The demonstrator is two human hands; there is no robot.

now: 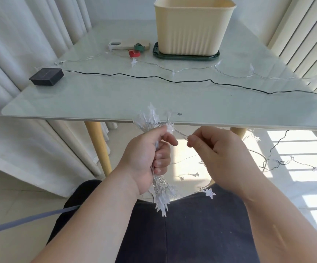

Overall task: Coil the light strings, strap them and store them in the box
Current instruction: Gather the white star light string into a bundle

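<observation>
My left hand (148, 154) grips a bundle of coiled star light string (151, 118) in front of the table's near edge; white stars stick out above and below the fist. My right hand (216, 149) pinches the thin clear wire (180, 134) that runs out of the bundle. More of the string trails over the table with stars (134, 62) and down to the floor at the right. A black wire (153, 76) leads to a black solar box (46, 76) at the table's left. The cream storage box (193, 25) stands on a dark green lid at the back.
A red strap roll (134, 53) and a green one (139, 47) lie beside a flat beige device (127, 45) left of the cream box. White curtains hang left, blinds right. Loose string and stars lie on the sunlit floor (286, 164). My dark-trousered lap is below.
</observation>
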